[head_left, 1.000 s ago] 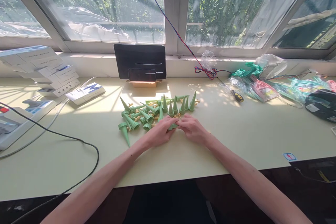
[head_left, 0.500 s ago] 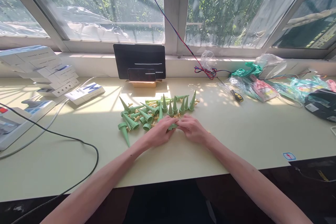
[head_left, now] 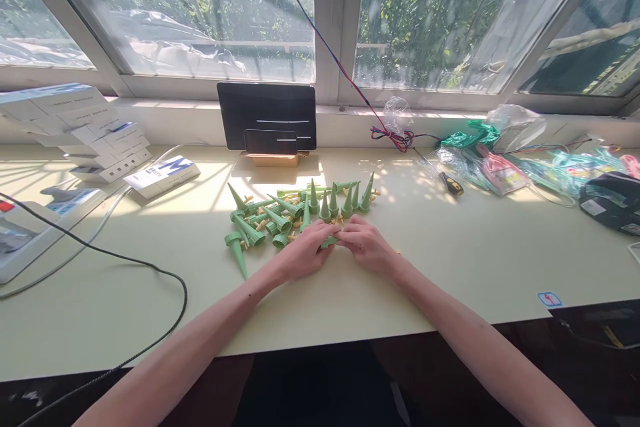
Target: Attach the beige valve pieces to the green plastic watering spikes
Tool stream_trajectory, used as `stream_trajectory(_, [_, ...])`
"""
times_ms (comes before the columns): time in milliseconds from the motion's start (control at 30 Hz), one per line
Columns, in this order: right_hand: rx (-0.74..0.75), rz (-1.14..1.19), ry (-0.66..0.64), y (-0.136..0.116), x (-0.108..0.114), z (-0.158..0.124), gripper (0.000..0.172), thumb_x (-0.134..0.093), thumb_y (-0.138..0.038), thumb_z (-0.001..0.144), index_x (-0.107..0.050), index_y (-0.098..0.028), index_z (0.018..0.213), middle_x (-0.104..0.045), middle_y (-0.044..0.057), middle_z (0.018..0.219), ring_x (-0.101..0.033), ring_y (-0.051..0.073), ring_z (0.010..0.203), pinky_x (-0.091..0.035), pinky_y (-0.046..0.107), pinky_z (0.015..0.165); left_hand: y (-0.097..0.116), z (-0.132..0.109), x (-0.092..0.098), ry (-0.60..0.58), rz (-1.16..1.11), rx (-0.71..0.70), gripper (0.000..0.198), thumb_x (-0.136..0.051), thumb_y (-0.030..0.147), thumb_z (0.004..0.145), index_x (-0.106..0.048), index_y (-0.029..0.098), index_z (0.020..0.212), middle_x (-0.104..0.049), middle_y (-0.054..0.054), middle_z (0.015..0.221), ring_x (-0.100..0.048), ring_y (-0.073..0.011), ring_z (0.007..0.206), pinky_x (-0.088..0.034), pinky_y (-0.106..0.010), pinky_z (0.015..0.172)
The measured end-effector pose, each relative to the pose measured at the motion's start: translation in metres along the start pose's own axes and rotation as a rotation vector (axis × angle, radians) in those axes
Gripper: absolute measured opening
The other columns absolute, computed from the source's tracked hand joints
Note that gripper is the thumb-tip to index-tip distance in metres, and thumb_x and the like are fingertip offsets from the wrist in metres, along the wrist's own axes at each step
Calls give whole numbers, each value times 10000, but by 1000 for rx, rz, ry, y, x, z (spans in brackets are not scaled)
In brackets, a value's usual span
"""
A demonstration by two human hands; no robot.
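My left hand is closed around a green watering spike, mostly hidden by the fingers. Against it, my right hand has its fingertips pinched at the same piece; whatever small part lies between them is hidden. Just beyond the hands, several green spikes stand upright on their wide ends, points up. To the left lies a loose pile of more spikes, with small yellow valve pieces among them. One spike sits apart at the pile's near left, its point toward me.
A tablet with a phone before it leans at the window. White boxes are stacked on the left, near a power strip and a black cable. A screwdriver and plastic-bagged items lie on the right.
The hands keep nearly the same place and grip on the green spike. Only a slight shift of the camera view shows.
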State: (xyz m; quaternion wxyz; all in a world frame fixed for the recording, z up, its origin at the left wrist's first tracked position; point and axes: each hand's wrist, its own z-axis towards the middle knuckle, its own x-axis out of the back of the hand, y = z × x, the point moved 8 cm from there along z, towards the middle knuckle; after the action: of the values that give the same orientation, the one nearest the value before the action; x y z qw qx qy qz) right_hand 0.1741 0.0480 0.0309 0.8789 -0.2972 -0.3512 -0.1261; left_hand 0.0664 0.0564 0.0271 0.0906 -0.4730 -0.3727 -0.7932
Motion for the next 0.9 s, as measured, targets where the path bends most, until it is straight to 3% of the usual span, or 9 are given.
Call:
stream_trajectory(267, [-57,33,37,4,-1,-7,262,-481,-272,1006,-717,-211,1100,-603,49,721,-454,198,736,-466,324,676,3,-1,2,27,7,-22,221,-505,104,913,-580,188,1104,-657,-65,981,-559,-218,944,-492,-331,805])
stream_trajectory(600, [-333,329,273,12,18,-8,255,-548,-316,967,-715,-192,1114,-645,31,704,-569,174,707,-502,312,647,15,-3,28,293,-57,-86,448,-625,278,905,-494,233,1331,-597,-104,1217,-601,-219,1108,-524,-371,931])
stream_trajectory(900, [-456,407,287,19,20,-10,247,-583,-366,939,-725,-179,1016,-681,38,734,-636,175,692,-517,317,666,11,-2,29,293,-54,-51,437,-650,346,897,-522,231,1299,-608,-103,1223,-632,-220,1088,-541,-350,904])
